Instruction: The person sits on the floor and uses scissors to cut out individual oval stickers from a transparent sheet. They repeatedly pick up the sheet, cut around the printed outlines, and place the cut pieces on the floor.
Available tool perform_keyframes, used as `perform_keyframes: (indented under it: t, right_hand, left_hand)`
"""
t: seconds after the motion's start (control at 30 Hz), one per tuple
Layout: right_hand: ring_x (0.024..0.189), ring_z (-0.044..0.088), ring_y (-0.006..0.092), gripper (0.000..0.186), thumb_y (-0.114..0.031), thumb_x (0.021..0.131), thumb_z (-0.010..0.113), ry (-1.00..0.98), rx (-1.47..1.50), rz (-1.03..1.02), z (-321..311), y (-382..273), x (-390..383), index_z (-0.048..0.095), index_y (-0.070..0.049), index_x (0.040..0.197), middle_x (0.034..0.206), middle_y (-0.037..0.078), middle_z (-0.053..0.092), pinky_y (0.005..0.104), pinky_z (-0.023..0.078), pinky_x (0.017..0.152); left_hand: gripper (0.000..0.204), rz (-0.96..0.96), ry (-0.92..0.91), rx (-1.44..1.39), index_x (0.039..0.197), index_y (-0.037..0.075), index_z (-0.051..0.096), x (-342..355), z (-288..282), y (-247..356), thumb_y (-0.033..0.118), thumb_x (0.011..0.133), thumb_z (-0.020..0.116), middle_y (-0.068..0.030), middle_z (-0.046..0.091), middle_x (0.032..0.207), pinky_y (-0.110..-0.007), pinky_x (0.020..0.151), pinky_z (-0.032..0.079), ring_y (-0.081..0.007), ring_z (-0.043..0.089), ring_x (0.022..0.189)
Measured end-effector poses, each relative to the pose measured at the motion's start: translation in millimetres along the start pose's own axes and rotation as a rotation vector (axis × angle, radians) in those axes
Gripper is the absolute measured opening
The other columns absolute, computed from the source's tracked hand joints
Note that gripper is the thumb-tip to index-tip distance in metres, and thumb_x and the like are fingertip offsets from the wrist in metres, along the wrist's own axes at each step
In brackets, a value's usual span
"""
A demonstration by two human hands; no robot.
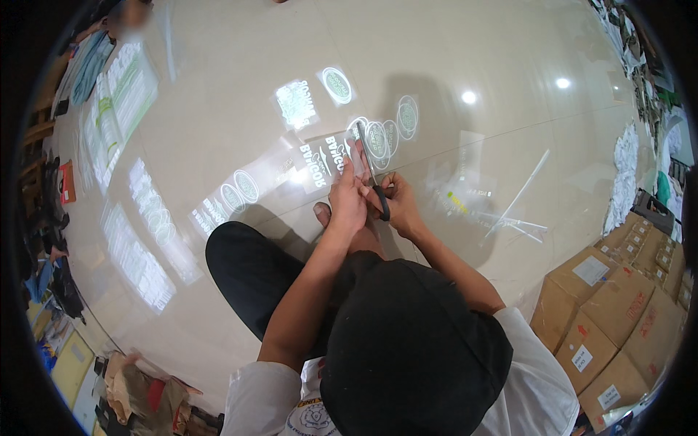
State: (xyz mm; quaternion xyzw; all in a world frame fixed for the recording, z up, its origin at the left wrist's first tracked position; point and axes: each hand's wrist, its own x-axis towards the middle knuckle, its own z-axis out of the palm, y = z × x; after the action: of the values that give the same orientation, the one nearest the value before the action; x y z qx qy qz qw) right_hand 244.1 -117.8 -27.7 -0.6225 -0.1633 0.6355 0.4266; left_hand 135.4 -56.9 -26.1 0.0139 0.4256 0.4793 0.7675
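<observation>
My right hand (400, 203) grips a pair of scissors (382, 204) by its black handle loops, the blades pointing away from me. The blades lie against a clear film sheet (315, 163) printed with white lettering and oval emblems. My left hand (350, 203) is closed on the sheet's near edge, right beside the blades, with fingers stretched along it. Just beyond the scissors, overlapping oval prints (378, 138) show on the film. One cut piece with an oval print (408, 118) lies to their right. How far the blades are apart is hard to make out.
Farther off lie an oval-print piece (337, 86) and a stack of lettered pieces (294, 104). Printed film strips (151, 211) and sheets (120, 109) cover the left floor. Thin offcuts (518, 218) are on the right. Cardboard boxes (611, 305) stand near right; my bent knee (243, 269) is near left.
</observation>
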Motion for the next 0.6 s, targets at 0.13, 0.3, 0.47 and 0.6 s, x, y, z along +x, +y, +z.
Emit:
perform_keyframes:
  t: [0.13,0.3,0.47,0.6]
  right_hand:
    - [0.068,0.063,0.0100,0.050,-0.018,0.089,0.087,0.062,-0.027,-0.126,4.4,-9.7,2.0,0.052,-0.003,0.120,0.080,0.006,0.069,0.0252,0.049,0.059]
    - [0.080,0.066,0.0092,0.057,-0.012,0.089,0.086,0.103,-0.063,-0.301,24.8,-49.0,14.4,0.053,0.000,0.133,0.087,0.005,0.072,0.0234,0.051,0.070]
    - [0.074,0.065,0.0084,0.050,-0.010,0.089,0.085,0.084,0.024,-0.305,18.1,-72.4,21.1,0.055,0.002,0.127,0.084,0.004,0.071,0.0231,0.050,0.064]
    - [0.069,0.062,0.0064,0.049,-0.009,0.090,0.084,0.085,-0.099,-0.389,10.0,-100.1,23.1,0.054,0.004,0.127,0.076,0.001,0.068,0.0224,0.046,0.059]
  left_hand:
    - [0.053,0.005,-0.109,0.009,0.157,-0.001,0.039,-12.2,6.8,14.2,0.030,0.115,0.047,-0.0087,0.053,0.158,-0.026,0.097,0.046,-0.0151,0.057,0.126]
    - [0.052,-0.051,-0.136,0.103,0.156,-0.001,0.043,-11.9,3.7,17.2,0.030,0.115,0.046,-0.0079,0.052,0.158,-0.029,0.103,0.043,-0.0148,0.055,0.134]
    - [0.054,-0.010,-0.330,-0.003,0.159,0.000,0.037,-12.4,11.2,38.7,0.027,0.113,0.047,-0.0133,0.054,0.154,-0.043,0.115,0.044,-0.0262,0.056,0.137]
    - [0.054,-0.061,-0.343,0.008,0.159,-0.002,0.033,-3.0,8.0,67.4,0.021,0.112,0.047,-0.0145,0.052,0.156,-0.049,0.113,0.051,-0.0340,0.061,0.133]
